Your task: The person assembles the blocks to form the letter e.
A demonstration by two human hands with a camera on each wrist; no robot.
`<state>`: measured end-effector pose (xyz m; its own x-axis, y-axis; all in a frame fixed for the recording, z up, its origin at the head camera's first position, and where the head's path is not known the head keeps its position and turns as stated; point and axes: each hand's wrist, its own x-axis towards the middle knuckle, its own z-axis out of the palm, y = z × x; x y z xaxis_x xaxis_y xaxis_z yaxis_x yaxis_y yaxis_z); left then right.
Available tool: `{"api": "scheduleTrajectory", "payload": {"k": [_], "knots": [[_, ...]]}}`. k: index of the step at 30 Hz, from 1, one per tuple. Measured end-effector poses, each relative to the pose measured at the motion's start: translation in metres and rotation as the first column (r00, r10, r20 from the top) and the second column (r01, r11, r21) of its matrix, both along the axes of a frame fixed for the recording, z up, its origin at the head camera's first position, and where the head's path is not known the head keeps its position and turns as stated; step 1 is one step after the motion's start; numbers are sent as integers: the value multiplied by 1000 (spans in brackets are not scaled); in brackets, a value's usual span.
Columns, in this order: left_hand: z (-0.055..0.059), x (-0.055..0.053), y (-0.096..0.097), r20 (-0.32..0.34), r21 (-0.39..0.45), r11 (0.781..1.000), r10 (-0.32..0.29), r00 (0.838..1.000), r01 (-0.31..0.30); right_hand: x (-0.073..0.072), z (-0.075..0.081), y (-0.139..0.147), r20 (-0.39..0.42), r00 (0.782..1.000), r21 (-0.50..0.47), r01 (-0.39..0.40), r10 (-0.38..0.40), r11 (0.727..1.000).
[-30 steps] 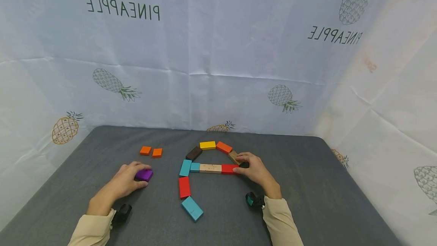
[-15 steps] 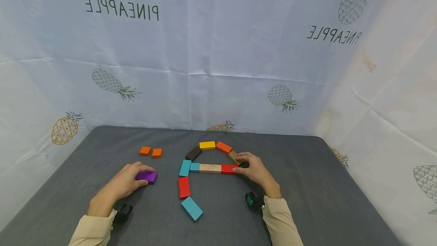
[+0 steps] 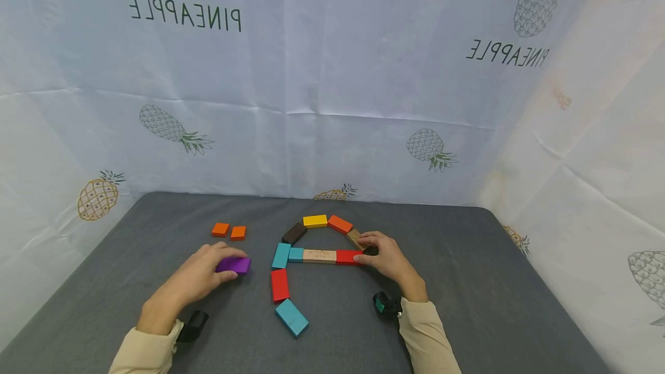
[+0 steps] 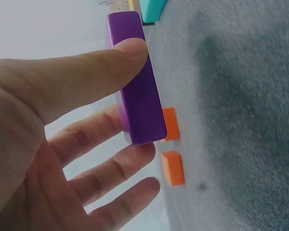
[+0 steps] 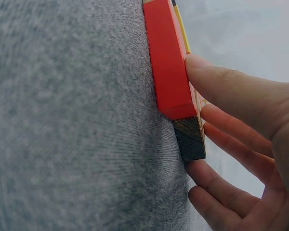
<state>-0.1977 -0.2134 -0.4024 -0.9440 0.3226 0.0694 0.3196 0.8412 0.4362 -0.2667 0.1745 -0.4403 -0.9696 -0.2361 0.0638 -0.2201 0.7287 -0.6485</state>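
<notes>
My left hand (image 3: 200,273) pinches a purple wooden block (image 3: 238,265) between thumb and fingers. In the left wrist view this purple block (image 4: 142,96) tilts above the grey cloth. My right hand (image 3: 388,258) curls around a black block (image 5: 190,138) at the right end of a row; in the head view the hand partly hides it. The right thumb touches the red block (image 3: 348,257) beside it, and the fingers reach a brown wooden block (image 3: 355,239). A beige block (image 3: 320,256) and a small teal block (image 3: 296,254) continue this row leftward.
An arch runs through orange (image 3: 340,224), yellow (image 3: 315,221), dark brown (image 3: 294,233), teal (image 3: 281,255), red (image 3: 280,285) and teal (image 3: 292,317) blocks. Two small orange blocks (image 3: 220,229) lie at the back left. A pineapple-print curtain (image 3: 332,74) hangs behind the grey table (image 3: 441,235).
My left hand has moved right with the purple block, towards the arch. The right hand stays at the row's right end.
</notes>
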Motion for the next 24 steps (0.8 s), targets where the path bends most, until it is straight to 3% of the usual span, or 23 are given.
{"api": "scheduleTrajectory", "payload": {"k": [15,24], "knots": [[13,9,27,46,24,999,-45,998,44,0,0,-1,5,1000,6,5,-5,1000],[14,11,40,52,7,1000,-30,998,30,0,1,-1,16,1000,6,8,-8,1000]]}}
